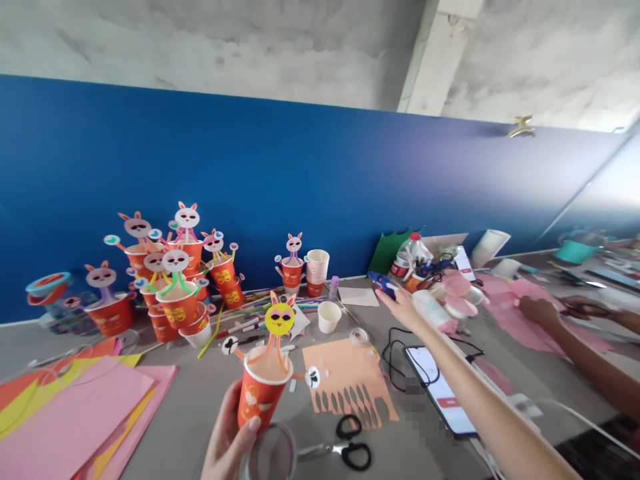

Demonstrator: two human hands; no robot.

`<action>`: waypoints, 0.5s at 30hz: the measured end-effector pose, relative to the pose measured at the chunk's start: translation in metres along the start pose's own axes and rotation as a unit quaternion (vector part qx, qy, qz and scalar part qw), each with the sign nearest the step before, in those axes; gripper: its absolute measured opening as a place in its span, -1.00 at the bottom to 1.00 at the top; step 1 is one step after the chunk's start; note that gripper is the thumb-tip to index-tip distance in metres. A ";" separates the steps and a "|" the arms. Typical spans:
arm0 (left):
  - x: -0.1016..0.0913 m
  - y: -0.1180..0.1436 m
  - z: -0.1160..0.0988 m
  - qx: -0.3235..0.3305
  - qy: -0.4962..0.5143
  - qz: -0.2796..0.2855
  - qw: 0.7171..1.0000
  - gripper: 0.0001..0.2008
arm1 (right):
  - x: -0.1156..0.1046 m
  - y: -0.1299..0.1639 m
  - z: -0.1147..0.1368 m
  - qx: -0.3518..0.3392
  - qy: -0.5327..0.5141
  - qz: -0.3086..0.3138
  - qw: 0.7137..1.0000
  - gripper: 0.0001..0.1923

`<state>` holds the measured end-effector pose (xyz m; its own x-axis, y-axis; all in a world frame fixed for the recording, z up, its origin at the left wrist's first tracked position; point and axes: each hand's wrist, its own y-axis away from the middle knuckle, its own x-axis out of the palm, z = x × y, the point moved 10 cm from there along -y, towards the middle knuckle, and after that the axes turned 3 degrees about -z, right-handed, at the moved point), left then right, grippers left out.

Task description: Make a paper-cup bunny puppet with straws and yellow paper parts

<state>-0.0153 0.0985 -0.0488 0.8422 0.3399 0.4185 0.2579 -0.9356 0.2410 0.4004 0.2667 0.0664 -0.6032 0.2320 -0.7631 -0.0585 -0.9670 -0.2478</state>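
Note:
My left hand [233,433] is wrapped round a red paper cup [260,393], held upright above the front of the table. Orange strips rise from the cup to a yellow rabbit face [280,320] with pink ears; white discs stick out at both sides. My right arm stretches forward, and my right hand [397,307] has its fingers round a blue glue gun [383,283] near the back. Below the cup lies a roll of clear tape [271,453], beside black-handled scissors [345,448]. An orange sheet [345,367] with cut-out slots lies to the right.
Several finished rabbit cups [177,300] stand stacked at the back left. Coloured paper [90,413] covers the front left. A phone [443,393] and black cable [393,360] lie under my right arm. At right, another person's hands [540,313] work over pink paper [505,307].

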 end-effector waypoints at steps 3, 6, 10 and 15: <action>0.001 -0.002 0.000 0.003 0.038 0.013 0.999 -0.18 | 0.014 -0.003 -0.032 0.037 0.109 -0.018 0.993 -0.70; 0.008 -0.001 -0.005 0.016 0.055 0.034 0.998 -0.15 | 0.037 -0.003 -0.053 0.044 0.187 0.005 0.981 -0.69; 0.013 0.000 -0.009 0.026 0.057 0.048 0.997 -0.17 | 0.056 -0.008 -0.072 0.043 0.245 0.038 0.968 -0.66; 0.003 -0.005 -0.003 0.031 0.060 0.023 0.997 -0.13 | 0.057 -0.011 -0.079 0.041 0.284 0.038 0.957 -0.66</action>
<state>-0.0157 0.1045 -0.0457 0.7923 0.3022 0.5301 0.2521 -0.9533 0.1666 0.4295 0.2984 -0.0214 -0.0807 0.1573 -0.9843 -0.1078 -0.9831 -0.1482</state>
